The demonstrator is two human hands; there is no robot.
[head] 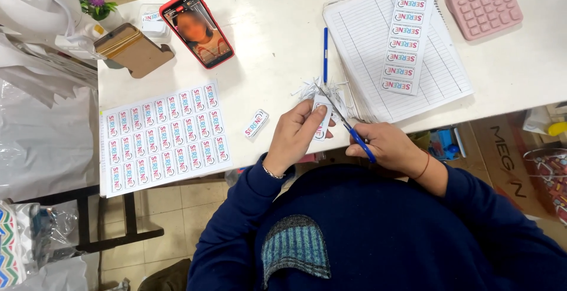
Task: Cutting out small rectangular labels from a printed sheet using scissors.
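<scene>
My left hand (pixel 293 134) pinches a small strip of printed labels (pixel 322 114) at the near edge of the white table (pixel 277 37). My right hand (pixel 387 146) grips blue-handled scissors (pixel 348 127), whose blades reach into that strip. A heap of thin white paper trimmings (pixel 319 89) lies just beyond the blades. One cut label (pixel 256 123) rests on the table left of my left hand. A full sheet of uncut labels (pixel 162 137) lies further left, overhanging the table edge.
A lined paper pad (pixel 437 61) with a long label strip (pixel 406 37) on it lies at the right. A blue pen (pixel 325 52), a red-cased phone (pixel 198 28), a pink calculator (pixel 483 2), a brown cardboard stand (pixel 133 49) and a small flower pot (pixel 97 2) stand behind.
</scene>
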